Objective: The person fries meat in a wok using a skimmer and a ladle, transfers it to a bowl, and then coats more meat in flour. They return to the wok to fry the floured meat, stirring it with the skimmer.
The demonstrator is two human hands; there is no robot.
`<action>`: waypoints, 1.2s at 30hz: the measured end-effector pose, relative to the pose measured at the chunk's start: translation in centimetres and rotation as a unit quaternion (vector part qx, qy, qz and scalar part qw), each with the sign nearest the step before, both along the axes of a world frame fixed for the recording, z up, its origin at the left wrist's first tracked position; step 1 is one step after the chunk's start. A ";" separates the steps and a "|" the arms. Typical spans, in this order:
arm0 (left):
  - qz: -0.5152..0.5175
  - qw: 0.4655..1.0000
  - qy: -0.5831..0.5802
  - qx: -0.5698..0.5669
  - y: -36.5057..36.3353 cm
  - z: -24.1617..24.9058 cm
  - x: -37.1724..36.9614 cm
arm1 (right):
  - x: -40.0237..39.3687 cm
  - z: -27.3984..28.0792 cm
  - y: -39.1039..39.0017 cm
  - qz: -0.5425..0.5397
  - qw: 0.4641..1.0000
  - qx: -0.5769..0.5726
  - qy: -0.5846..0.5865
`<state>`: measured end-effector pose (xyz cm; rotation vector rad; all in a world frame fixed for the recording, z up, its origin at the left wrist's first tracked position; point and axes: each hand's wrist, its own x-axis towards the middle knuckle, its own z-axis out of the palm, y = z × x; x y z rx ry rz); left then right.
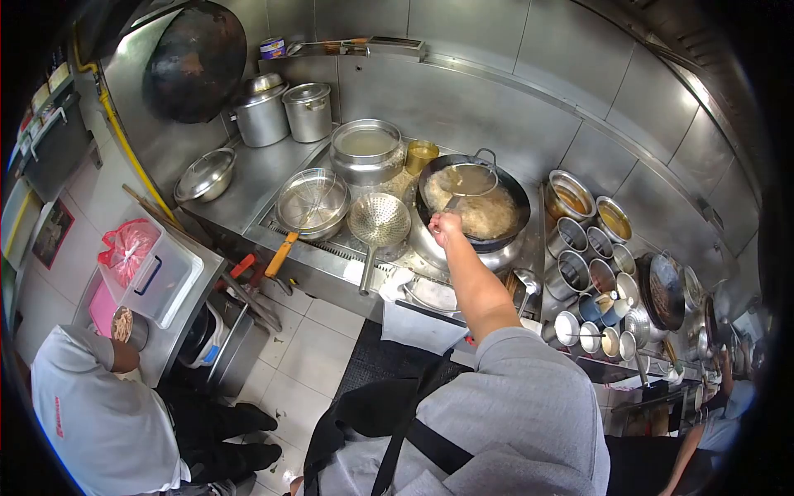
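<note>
My right hand [445,227] is closed around the handle of a round skimmer [471,179], with my arm stretched forward over the stove. The skimmer's head is over the far part of a large black wok [523,197]. Pale, frothy food [488,213] in cloudy liquid fills the wok. Behind the wok's left side stands a small brass-coloured pot [422,154]. Left of the wok, a perforated metal ladle [380,219] lies with its handle toward me. My left hand is out of sight.
A wire strainer [313,201] rests on a pan at the left, its wooden handle overhanging the counter edge. A wide pot of liquid [365,169] stands behind. Several metal seasoning containers [571,273] crowd the right. A co-worker [107,413] stands at a left side counter; another person [711,438] is far right.
</note>
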<state>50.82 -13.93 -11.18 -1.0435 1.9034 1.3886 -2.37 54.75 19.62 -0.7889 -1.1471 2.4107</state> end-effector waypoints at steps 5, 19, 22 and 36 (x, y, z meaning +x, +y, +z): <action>0.068 0.995 -0.030 0.063 -3.0 -0.4 -1.3 | 2.8 2.5 -0.7 -0.004 1.000 -0.001 0.010; 0.208 0.977 -0.033 0.019 0.7 2.9 -12.1 | -9.1 3.9 2.3 -0.046 0.817 0.563 -0.116; 0.076 0.995 -0.016 0.062 4.3 4.5 -13.0 | -13.8 2.7 2.3 -0.004 0.747 0.632 -0.207; 0.202 0.975 -0.063 0.063 2.5 0.3 -5.1 | 1.5 7.1 11.7 -0.018 0.769 0.592 -0.241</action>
